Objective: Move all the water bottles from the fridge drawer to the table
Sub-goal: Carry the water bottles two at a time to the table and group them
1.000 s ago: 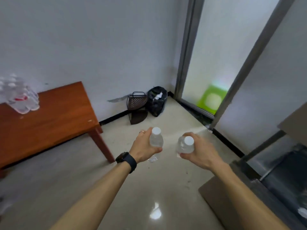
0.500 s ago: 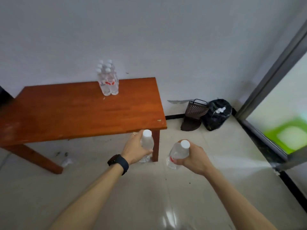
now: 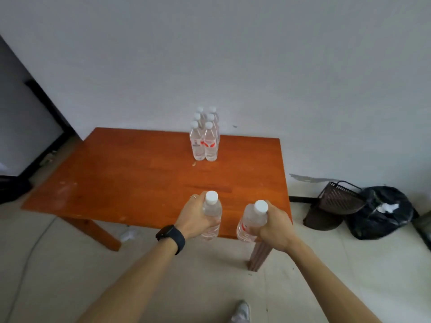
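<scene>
Clasping left bottle in left hand, right bottle in right hand, fingers curled round mid-body; likely full, heavy, slippery.

A tilted dark slatted basket sits just beside a black rubbish bag on the pale floor by the wall.

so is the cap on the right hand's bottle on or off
On: a white cap tops the bottle gripped in the right hand.
</scene>
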`<state>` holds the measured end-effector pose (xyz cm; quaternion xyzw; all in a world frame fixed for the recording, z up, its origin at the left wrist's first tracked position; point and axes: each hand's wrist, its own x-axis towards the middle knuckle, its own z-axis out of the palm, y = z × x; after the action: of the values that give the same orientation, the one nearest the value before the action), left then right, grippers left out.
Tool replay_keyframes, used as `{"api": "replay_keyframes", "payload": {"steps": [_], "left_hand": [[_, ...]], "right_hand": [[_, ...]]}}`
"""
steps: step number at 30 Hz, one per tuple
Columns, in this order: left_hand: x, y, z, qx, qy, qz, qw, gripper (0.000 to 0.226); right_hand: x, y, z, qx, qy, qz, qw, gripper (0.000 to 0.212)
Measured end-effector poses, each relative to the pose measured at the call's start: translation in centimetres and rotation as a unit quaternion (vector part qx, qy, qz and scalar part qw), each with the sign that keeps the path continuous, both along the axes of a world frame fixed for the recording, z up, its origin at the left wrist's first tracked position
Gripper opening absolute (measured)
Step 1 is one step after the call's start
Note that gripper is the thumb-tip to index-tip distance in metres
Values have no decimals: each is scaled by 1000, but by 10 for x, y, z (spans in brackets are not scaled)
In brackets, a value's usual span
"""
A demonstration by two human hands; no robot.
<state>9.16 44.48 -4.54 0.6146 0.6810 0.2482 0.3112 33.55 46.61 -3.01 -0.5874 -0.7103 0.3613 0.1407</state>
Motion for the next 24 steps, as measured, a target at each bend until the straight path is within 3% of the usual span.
{"api": "replay_keyframes", "payload": {"steps": [9, 15, 24], "left_hand": [[-76, 127, -9, -16, 13, 52, 998, 42], [-128, 208, -31, -42, 19, 21, 999, 40], [-189, 301, -69, -65, -20, -16, 998, 52]], "right_hand": [[-80, 144, -18, 11, -30, 44, 999, 58], [-144, 216, -32, -5, -79, 9, 997, 61], [-223, 285, -60, -27, -34, -82, 996, 60]]}}
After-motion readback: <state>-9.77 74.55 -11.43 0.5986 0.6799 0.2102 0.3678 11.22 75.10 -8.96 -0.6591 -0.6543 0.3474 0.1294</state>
